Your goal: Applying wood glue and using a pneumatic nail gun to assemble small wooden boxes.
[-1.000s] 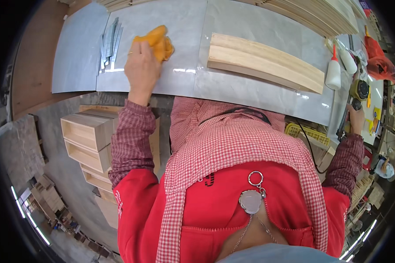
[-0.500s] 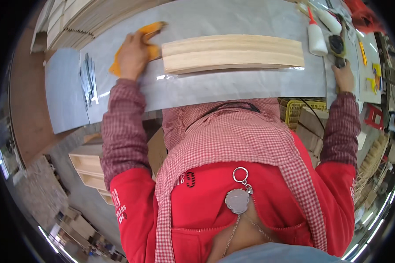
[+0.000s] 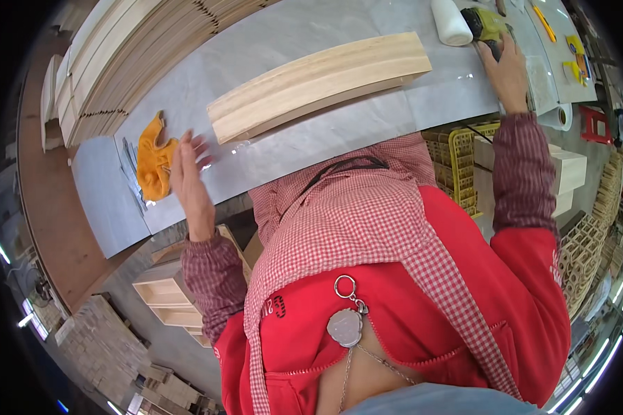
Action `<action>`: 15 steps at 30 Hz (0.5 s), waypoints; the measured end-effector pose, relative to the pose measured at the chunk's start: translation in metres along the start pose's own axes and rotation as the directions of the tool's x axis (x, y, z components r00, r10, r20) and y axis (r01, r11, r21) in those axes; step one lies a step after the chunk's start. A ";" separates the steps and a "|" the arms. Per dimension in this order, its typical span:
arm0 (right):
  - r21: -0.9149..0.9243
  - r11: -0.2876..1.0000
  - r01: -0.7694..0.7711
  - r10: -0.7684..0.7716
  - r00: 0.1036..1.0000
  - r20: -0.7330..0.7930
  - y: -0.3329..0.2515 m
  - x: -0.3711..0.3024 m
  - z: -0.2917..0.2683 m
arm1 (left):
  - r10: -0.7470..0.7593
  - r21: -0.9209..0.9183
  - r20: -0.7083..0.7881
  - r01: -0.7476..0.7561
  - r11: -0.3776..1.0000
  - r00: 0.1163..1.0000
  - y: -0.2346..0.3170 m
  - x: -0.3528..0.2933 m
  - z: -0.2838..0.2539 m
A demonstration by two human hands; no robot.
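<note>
A long pale wooden piece [image 3: 318, 83] lies aslant on the grey worktable [image 3: 284, 34]. My left hand [image 3: 192, 180] hovers near the table's front edge, fingers apart and holding nothing. Just left of it rests an orange work glove [image 3: 152, 162], crumpled on the table. At the right, my right hand [image 3: 507, 76] closes its fingers round the black end of a green-and-black hand tool [image 3: 490, 26]; its exact kind is unclear. A white bottle [image 3: 453, 22] lies beside that tool.
Stacked wooden boards [image 3: 124, 69] fill the far left. Thin grey strips [image 3: 130, 173] lie by the glove. A yellow pencil-like tool [image 3: 545, 24] is at the far right. Below the table edge are a yellow plastic crate [image 3: 464, 166] and wooden boxes [image 3: 166, 297].
My left hand has let go of the orange glove, which now lies further left and nearer. My right hand stays at the tool. The view has turned, so the wooden piece looks slanted.
</note>
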State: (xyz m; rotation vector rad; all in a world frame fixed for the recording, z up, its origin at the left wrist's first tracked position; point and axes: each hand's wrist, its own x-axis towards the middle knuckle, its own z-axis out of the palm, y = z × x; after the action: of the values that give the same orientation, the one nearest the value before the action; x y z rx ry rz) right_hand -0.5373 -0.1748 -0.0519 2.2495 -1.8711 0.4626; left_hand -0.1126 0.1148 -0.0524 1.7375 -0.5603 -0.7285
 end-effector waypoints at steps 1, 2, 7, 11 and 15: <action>0.005 1.000 0.004 -0.004 1.000 -0.003 -0.024 -0.008 -0.012 | 0.003 0.000 -0.006 -0.003 1.000 1.000 0.008 -0.002 0.010; 0.455 0.867 -0.202 0.069 0.954 0.292 -0.047 -0.015 -0.022 | -0.049 -0.155 0.083 0.061 0.986 0.995 0.014 -0.003 0.019; 0.871 0.078 -0.485 -0.091 0.866 0.491 -0.114 -0.069 -0.045 | 0.054 -0.503 0.195 0.053 0.863 0.979 -0.001 0.003 0.009; 0.883 -0.066 -0.465 -0.125 0.881 0.455 -0.118 -0.081 -0.041 | 0.121 -0.563 0.174 -0.002 0.827 0.977 -0.014 -0.004 0.007; 0.892 -0.069 -0.448 -0.139 0.889 0.436 -0.118 -0.086 -0.029 | 0.135 -0.564 0.151 -0.027 0.825 0.979 -0.024 -0.006 0.009</action>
State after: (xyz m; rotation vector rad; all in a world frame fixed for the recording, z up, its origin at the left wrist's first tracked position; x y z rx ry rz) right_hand -0.4389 -0.0627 -0.0477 3.0011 -2.3647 2.4040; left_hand -0.1230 0.1199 -0.0759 1.0954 -0.4796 -0.8953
